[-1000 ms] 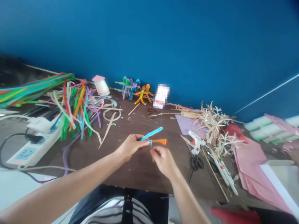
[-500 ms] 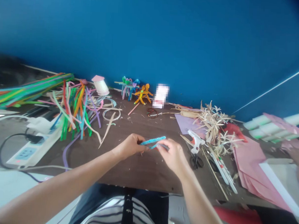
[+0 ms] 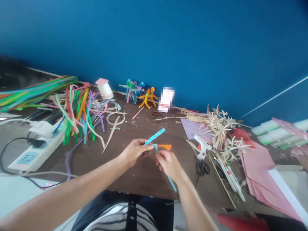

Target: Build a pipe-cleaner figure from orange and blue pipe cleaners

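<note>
Over the table's front middle, my left hand pinches a twisted light-blue pipe cleaner that slants up and to the right. From the same fingers sticks out an orange looped piece, apparently pipe cleaner, with light blue crossing it near the fingertips. My right hand, just below and right, has its fingers closed on a light-blue strand; a tail end hangs out beneath the palm. The fingers cover the strand's middle part.
Colourful pipe cleaners and a power strip lie on the left. Small pipe-cleaner figures stand by the wall. Rightward are a glue gun, black-handled scissors, dried husk flowers and pink paper.
The blue twisted piece has tilted more upright, and the orange loop has come into sight. My right hand has moved down and slightly left, with a blue tail now showing below it.
</note>
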A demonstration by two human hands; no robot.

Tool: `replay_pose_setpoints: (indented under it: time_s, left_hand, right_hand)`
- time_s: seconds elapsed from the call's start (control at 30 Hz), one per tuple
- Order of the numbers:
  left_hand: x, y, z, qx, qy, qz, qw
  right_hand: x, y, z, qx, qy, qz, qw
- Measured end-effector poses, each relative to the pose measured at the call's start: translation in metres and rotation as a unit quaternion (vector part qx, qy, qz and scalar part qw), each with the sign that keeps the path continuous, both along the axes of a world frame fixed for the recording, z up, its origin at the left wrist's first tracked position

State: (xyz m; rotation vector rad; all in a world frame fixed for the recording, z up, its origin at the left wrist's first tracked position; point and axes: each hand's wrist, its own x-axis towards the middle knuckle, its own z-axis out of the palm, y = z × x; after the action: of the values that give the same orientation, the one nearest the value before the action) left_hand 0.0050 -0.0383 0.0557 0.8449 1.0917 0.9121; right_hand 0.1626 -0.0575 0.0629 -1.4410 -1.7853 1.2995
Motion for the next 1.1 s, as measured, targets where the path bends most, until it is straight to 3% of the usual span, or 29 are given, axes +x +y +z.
replay_pose_setpoints:
  time_s: [0.13, 0.4, 0.5, 0.6, 0.7, 0.8, 0.97, 1.1]
  left_hand:
    - [0.003, 0.000, -0.003, 0.048, 0.057, 0.001, 0.997]
    - [0.002, -0.001, 0.000, 0.124, 0.140, 0.033, 0.982]
    - [0.001, -0.001, -0.002, 0.133, 0.158, 0.039, 0.978]
    - [-0.001, 0.000, -0.004, 0.151, 0.208, 0.036, 0.966]
    - [-0.005, 0.001, -0.004, 0.167, 0.253, -0.001, 0.953]
    - [-0.010, 0.003, -0.003, 0.156, 0.244, -0.052, 0.956]
    - [-0.015, 0.005, 0.001, 0.087, 0.190, -0.154, 0.966]
    - [-0.015, 0.003, 0.004, 0.044, 0.176, -0.168, 0.969]
  right_hand:
    - [-0.002, -0.007, 0.000, 0.051, -0.043, -0.003, 0.998]
    - [-0.003, -0.004, -0.012, -0.020, 0.070, -0.064, 0.995]
    - [-0.006, -0.006, -0.013, 0.033, 0.015, -0.063, 0.997]
    - [-0.006, -0.011, -0.001, 0.132, -0.087, -0.046, 0.986]
    - [0.000, -0.012, 0.015, 0.190, -0.152, -0.030, 0.969]
    - [0.009, -0.006, 0.024, 0.216, -0.152, -0.037, 0.964]
    - [0.022, 0.011, 0.026, 0.170, -0.089, 0.019, 0.981]
    - [0.024, 0.014, 0.028, 0.135, -0.066, 0.073, 0.986]
